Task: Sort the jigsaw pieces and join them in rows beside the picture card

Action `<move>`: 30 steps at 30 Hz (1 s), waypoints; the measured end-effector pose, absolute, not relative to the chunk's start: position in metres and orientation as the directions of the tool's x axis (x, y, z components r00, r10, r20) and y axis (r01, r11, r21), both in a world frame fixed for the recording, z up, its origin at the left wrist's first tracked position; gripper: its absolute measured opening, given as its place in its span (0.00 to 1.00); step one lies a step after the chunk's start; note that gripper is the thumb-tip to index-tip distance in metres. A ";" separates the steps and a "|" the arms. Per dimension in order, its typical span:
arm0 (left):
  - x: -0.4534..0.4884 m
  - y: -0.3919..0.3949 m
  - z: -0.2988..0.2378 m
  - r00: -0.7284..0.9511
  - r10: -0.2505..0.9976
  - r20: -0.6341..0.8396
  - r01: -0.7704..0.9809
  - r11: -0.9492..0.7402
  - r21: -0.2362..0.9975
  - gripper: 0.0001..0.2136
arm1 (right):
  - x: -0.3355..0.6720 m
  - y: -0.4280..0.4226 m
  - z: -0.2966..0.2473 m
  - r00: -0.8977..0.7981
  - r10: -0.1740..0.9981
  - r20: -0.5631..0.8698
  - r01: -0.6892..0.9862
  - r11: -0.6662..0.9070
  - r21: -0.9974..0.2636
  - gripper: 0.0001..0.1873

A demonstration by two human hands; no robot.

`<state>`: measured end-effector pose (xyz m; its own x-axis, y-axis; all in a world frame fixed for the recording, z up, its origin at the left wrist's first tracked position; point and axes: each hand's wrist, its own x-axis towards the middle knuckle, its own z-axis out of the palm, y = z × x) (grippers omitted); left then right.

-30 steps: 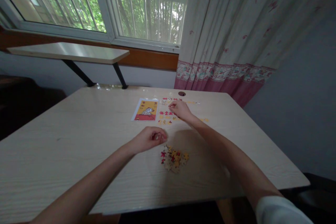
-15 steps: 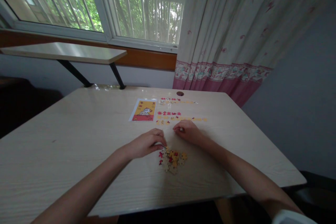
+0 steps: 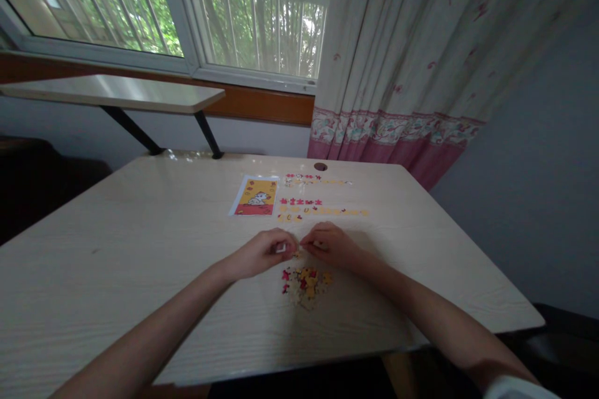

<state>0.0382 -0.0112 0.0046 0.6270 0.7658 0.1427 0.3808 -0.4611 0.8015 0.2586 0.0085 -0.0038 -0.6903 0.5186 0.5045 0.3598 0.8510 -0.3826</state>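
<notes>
My left hand (image 3: pixel 264 252) and my right hand (image 3: pixel 327 243) meet fingertip to fingertip just above a small heap of red, yellow and pale jigsaw pieces (image 3: pixel 306 282) on the light wooden table (image 3: pixel 140 249). Both hands are curled in a pinch around a small piece between them that I can barely make out. Beyond the hands lie rows of sorted puzzle pieces (image 3: pixel 318 207) and a picture card (image 3: pixel 255 196) with a white animal on orange and red.
A round cable hole (image 3: pixel 321 166) sits near the table's far edge. A narrow shelf (image 3: pixel 116 90) on black brackets runs under the window. A flowered curtain with a pink hem (image 3: pixel 397 75) hangs at the right. A grey wall stands to the right of the table.
My right hand pulled back from the far rows of pieces to just above the heap. My left hand slid slightly forward, and the two hands now touch at the fingertips.
</notes>
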 end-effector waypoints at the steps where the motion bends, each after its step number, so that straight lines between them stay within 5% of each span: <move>1: 0.038 -0.010 0.003 0.592 0.793 0.141 0.353 -0.413 0.839 0.06 | 0.258 0.008 -0.003 -0.692 0.509 0.511 0.351 0.857 -0.379 0.06; 7: 0.038 -0.004 -0.001 0.500 0.860 0.101 0.257 -0.258 0.931 0.08 | 0.255 0.004 -0.001 -0.619 0.522 0.587 0.394 0.853 -0.343 0.07; 21: 0.036 -0.004 -0.009 0.530 0.845 0.066 0.255 -0.233 0.938 0.09 | 0.252 0.003 -0.002 -0.630 0.373 0.681 0.434 0.897 -0.089 0.08; 25: 0.038 -0.005 -0.005 0.493 0.867 0.067 0.205 -0.191 0.960 0.13 | 0.260 0.012 0.001 -0.565 0.451 0.690 0.472 0.863 -0.178 0.07; 30: 0.037 -0.005 -0.003 0.506 0.861 0.050 0.187 -0.167 0.968 0.15 | 0.274 0.027 0.006 -0.182 0.646 0.741 0.503 0.709 -0.494 0.05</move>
<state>0.0370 -0.0052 -0.0026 0.5064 0.8608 0.0504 0.1871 -0.1667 0.9681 0.2737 0.0271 0.0064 -0.1821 0.6462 0.7411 0.5035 0.7087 -0.4942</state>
